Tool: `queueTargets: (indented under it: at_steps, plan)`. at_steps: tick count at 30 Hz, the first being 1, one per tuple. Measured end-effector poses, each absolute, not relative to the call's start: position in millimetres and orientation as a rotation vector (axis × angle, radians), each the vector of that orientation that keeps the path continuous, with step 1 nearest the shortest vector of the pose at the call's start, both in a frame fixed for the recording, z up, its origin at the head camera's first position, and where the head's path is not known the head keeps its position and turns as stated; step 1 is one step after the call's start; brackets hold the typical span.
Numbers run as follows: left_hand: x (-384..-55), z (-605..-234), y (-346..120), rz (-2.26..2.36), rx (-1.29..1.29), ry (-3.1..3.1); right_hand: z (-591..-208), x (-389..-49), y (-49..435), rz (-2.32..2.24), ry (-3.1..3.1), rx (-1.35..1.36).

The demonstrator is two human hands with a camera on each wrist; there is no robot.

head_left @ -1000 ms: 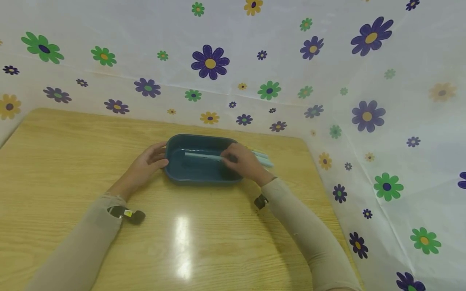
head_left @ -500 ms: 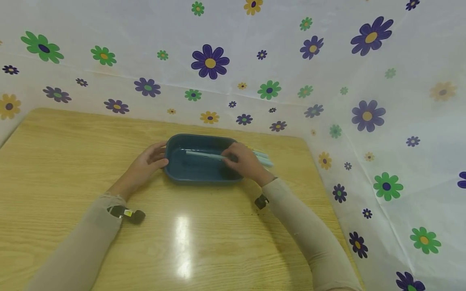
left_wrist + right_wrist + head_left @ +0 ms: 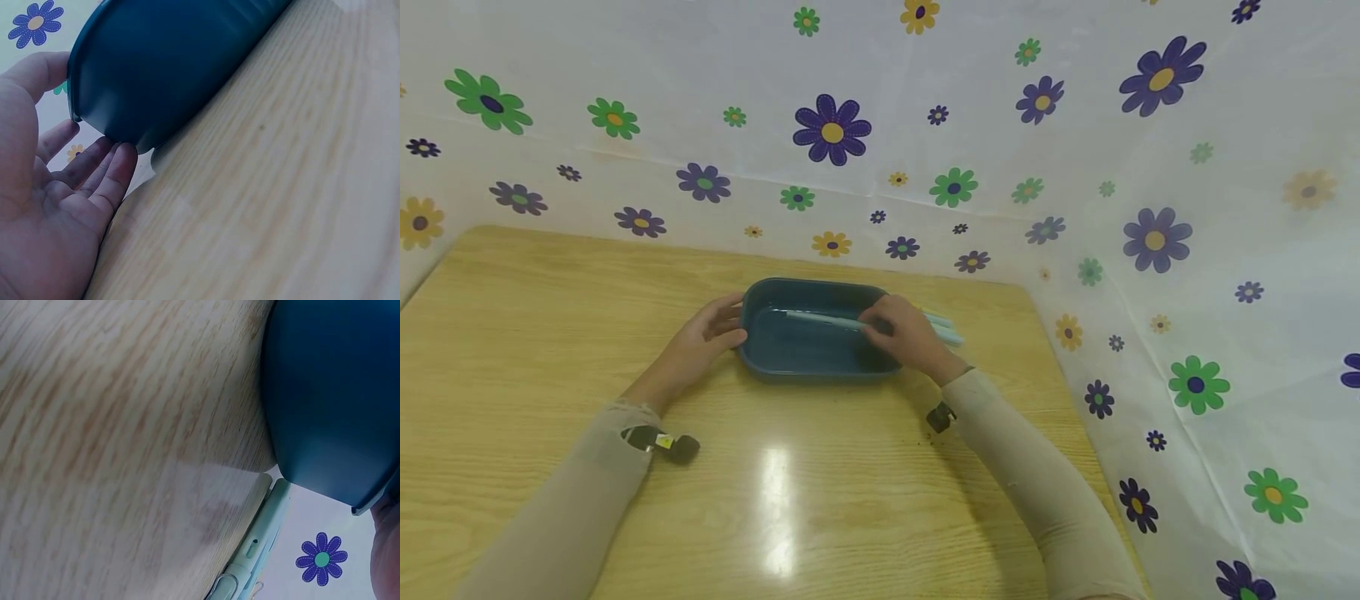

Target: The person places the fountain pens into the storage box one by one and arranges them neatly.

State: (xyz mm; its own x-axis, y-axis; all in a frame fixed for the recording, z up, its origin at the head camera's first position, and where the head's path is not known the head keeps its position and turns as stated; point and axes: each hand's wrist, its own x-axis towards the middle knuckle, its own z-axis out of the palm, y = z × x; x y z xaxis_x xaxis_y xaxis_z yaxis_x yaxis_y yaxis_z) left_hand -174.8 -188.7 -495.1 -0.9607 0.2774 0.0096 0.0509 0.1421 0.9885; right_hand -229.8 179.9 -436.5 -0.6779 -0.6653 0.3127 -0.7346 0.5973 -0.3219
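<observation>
A dark blue rectangular box (image 3: 805, 371) with rounded corners stands on the table in the head view. My left hand (image 3: 696, 342) touches its left end with extended fingers. In the left wrist view, the thumb (image 3: 47, 69) meets the rim and other fingertips lie against the end wall. Over the box's right end, my right hand (image 3: 901, 332) pinches a slim pale blue pen (image 3: 820, 318) between thumb and fingers. The pen points left across the inside of the box; its other end is hidden by the hand. The right wrist view shows just a piece of the right hand.
Beyond the right hand, several pale pens (image 3: 947, 332) lie on the wooden table (image 3: 715, 467) against the box's right side; one (image 3: 256, 540) shows its clip in the right wrist view. A white flowered sheet (image 3: 880, 100) rises behind the table and along its right edge.
The right hand and the pen have shifted very slightly to the right over the box. The left hand and the box stay where they were.
</observation>
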Motion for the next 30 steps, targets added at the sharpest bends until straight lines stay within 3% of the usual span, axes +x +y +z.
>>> queueTargets:
  at_steps: [30]
  plan:
    - [-173, -495, -188, 1.915, 0.350, 2.267, -421, -229, 196, 0.665, -2.692, 1.111]
